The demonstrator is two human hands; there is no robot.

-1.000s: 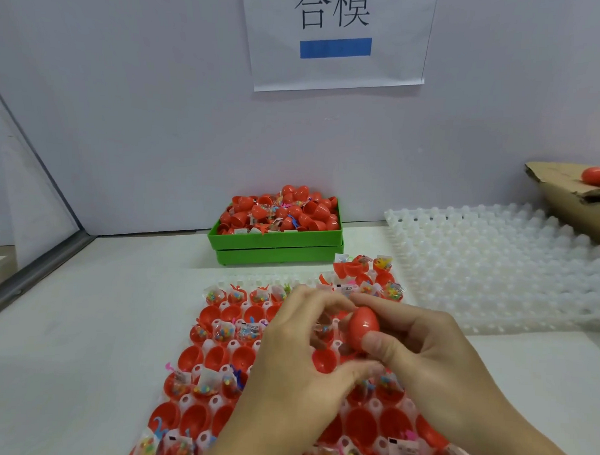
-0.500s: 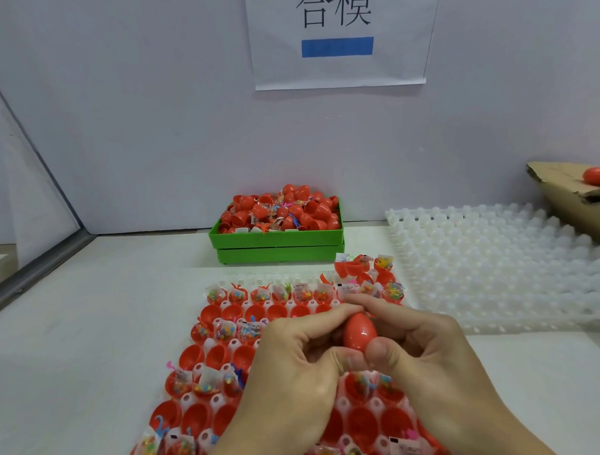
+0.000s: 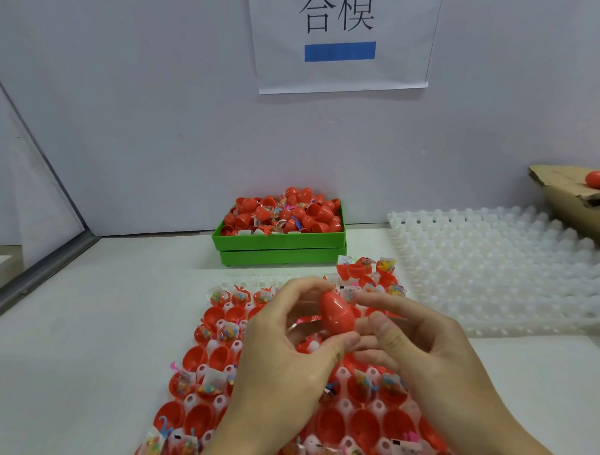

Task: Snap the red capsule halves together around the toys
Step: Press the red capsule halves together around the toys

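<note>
White counter (image 3: pixel 84 322); left hand (image 3: pixel 287 356) pinches the capsule (image 3: pixel 336 313), right hand (image 3: pixel 423 347) loose beside it. Uneven squeeze could pop halves apart.

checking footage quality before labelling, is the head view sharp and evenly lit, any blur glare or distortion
Head view: lighting soft and even, only faint shadows under the hands; no strong glare, just dull highlights on the red capsule. Wide-angle bend shows in the wall edge at left. The left hand and right hand look slightly soft; the white empty tray is washed out, its cells hard to separate.
</note>
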